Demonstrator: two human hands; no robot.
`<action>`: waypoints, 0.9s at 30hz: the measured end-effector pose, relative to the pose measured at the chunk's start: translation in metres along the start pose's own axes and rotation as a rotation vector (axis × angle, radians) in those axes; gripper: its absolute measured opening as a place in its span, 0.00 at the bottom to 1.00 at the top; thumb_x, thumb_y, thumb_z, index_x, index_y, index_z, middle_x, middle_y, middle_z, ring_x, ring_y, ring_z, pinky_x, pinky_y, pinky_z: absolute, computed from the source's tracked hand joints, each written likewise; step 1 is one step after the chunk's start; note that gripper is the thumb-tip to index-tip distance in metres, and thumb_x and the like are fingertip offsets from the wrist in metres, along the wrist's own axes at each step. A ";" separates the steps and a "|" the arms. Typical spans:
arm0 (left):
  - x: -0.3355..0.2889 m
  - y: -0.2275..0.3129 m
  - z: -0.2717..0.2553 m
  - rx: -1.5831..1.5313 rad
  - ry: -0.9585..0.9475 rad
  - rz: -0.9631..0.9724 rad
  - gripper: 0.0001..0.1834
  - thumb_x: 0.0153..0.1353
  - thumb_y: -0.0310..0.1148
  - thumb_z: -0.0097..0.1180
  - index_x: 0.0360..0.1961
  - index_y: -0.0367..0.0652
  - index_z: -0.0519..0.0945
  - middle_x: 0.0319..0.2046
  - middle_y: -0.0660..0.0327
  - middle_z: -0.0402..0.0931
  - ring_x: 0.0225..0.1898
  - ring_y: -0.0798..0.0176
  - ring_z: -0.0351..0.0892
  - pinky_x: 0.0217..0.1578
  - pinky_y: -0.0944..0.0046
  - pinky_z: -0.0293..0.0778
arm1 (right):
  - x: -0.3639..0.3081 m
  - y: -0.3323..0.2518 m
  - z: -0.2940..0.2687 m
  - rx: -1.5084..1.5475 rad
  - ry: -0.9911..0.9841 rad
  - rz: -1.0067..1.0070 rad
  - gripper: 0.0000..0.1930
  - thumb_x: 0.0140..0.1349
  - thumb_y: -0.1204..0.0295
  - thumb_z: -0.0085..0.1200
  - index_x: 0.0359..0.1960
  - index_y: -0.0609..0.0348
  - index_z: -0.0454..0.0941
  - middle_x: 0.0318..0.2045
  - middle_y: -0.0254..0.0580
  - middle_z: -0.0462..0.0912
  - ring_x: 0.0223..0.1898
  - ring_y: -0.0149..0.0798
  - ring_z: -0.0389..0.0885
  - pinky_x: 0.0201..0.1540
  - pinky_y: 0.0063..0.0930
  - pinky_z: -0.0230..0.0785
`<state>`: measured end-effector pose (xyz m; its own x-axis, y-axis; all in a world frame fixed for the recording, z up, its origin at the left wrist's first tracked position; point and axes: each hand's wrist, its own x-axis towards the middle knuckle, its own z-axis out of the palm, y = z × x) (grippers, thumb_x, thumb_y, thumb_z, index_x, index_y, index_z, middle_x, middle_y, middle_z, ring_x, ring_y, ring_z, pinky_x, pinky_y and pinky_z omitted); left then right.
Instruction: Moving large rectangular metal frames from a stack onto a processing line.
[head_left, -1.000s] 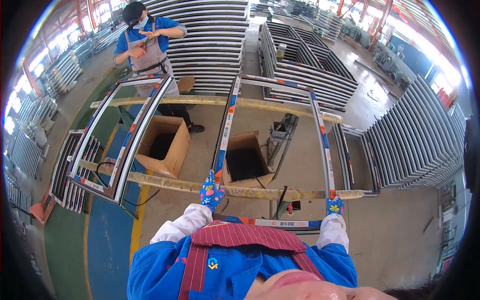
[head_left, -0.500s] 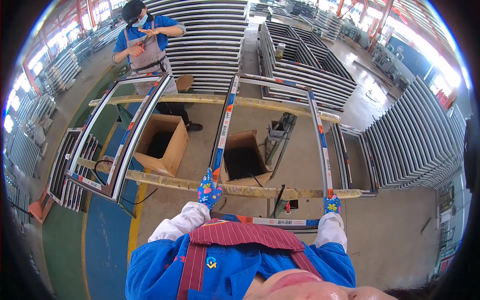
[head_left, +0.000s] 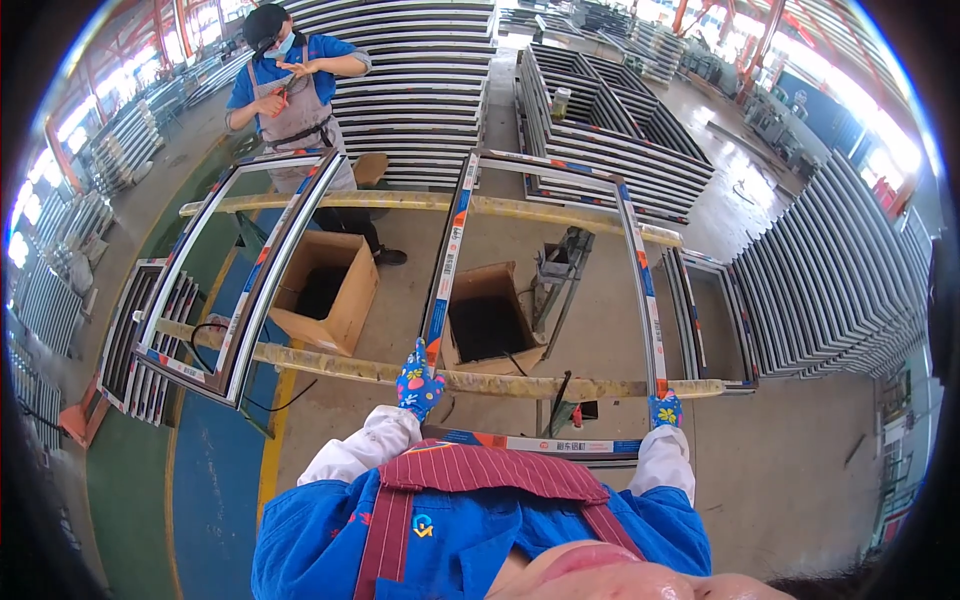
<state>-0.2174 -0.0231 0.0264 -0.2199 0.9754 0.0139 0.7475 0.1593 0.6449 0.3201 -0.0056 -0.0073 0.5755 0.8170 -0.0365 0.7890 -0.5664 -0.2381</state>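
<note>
A rectangular window frame (head_left: 449,262), with taped dark and silver sides, rests across two long padded rails in front of me. My left hand (head_left: 419,388), in a blue flowered glove, grips its left side near the close rail (head_left: 540,385). On the right side of the same frame, my right hand (head_left: 666,408) in a matching glove is closed around the bar. The frame's near edge lies just before my apron. A second window frame (head_left: 262,255) lies to the left on the same rails, untouched by me.
Across the far rail (head_left: 400,200) a co-worker (head_left: 290,95) stands holding a small tool. Open cardboard boxes (head_left: 350,300) with black contents sit below the rails. Stacked frames rise behind (head_left: 410,90), and at the right (head_left: 830,280). Another low stack (head_left: 140,340) stands left.
Hardly anything differs. My hands and the window frame stay in place; the co-worker's head has shifted slightly.
</note>
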 end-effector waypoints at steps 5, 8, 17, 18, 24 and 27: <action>0.002 -0.002 0.002 -0.006 0.005 0.022 0.46 0.46 0.30 0.60 0.64 0.40 0.48 0.56 0.45 0.61 0.56 0.45 0.63 0.55 0.56 0.62 | 0.001 0.005 0.007 -0.077 0.133 -0.052 0.22 0.45 0.57 0.53 0.38 0.59 0.74 0.34 0.53 0.79 0.38 0.53 0.78 0.40 0.43 0.70; 0.004 -0.009 0.009 0.036 0.061 0.072 0.46 0.45 0.32 0.60 0.64 0.40 0.48 0.52 0.46 0.64 0.51 0.46 0.66 0.51 0.54 0.65 | 0.005 0.007 0.009 -0.033 0.101 -0.003 0.19 0.45 0.58 0.53 0.35 0.59 0.74 0.34 0.55 0.79 0.37 0.55 0.77 0.39 0.44 0.70; 0.001 0.001 0.000 0.037 0.033 0.051 0.46 0.45 0.33 0.60 0.64 0.40 0.48 0.52 0.46 0.64 0.52 0.46 0.66 0.51 0.54 0.65 | 0.014 0.016 0.015 -0.007 0.001 0.031 0.20 0.46 0.58 0.51 0.36 0.58 0.74 0.34 0.57 0.79 0.38 0.55 0.77 0.39 0.44 0.70; 0.000 0.004 -0.002 0.006 -0.028 -0.012 0.47 0.46 0.32 0.60 0.65 0.41 0.48 0.56 0.45 0.61 0.56 0.45 0.63 0.55 0.56 0.62 | 0.014 0.015 0.014 -0.007 0.000 0.033 0.20 0.46 0.58 0.51 0.36 0.58 0.74 0.34 0.57 0.79 0.38 0.55 0.77 0.39 0.44 0.70; 0.000 -0.001 0.001 -0.001 -0.015 -0.009 0.47 0.46 0.32 0.60 0.65 0.41 0.47 0.56 0.45 0.61 0.58 0.45 0.61 0.56 0.56 0.60 | -0.001 0.001 0.005 -0.038 0.076 -0.029 0.22 0.45 0.57 0.55 0.40 0.58 0.72 0.36 0.54 0.78 0.39 0.54 0.77 0.41 0.43 0.70; 0.001 -0.001 0.002 -0.009 -0.004 0.016 0.47 0.45 0.32 0.60 0.65 0.41 0.48 0.55 0.44 0.63 0.55 0.44 0.63 0.55 0.55 0.62 | -0.002 0.002 0.003 -0.046 0.107 -0.026 0.21 0.45 0.58 0.55 0.38 0.58 0.73 0.35 0.54 0.78 0.38 0.52 0.78 0.39 0.43 0.70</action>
<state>-0.2172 -0.0220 0.0244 -0.2054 0.9784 0.0214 0.7454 0.1422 0.6513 0.3197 -0.0081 -0.0105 0.5724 0.8167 0.0731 0.8116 -0.5515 -0.1929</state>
